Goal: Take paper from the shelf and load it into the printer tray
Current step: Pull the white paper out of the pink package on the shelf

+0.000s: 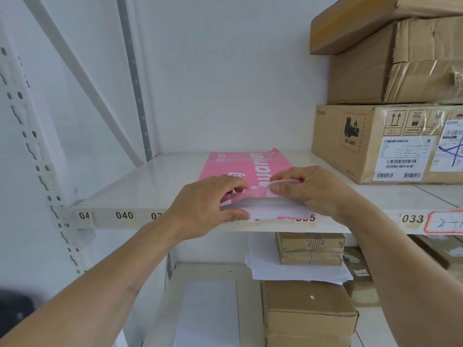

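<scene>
A pink paper pack (pixel 240 164) lies flat on the white shelf (pixel 140 181), its open end at the front edge. White sheets (pixel 273 211) stick out of that end. My left hand (pixel 213 204) grips the left corner of the white sheets, thumb underneath at the shelf lip. My right hand (pixel 310 190) pinches the torn pink wrapper flap and lifts it off the sheets. No printer is in view.
Stacked cardboard boxes (pixel 385 141) stand on the same shelf just right of my right hand. On the shelf below lie loose white sheets (pixel 295 269), a small box (pixel 310 249) and a larger box (pixel 308 314). Shelf uprights (pixel 32 136) rise at the left.
</scene>
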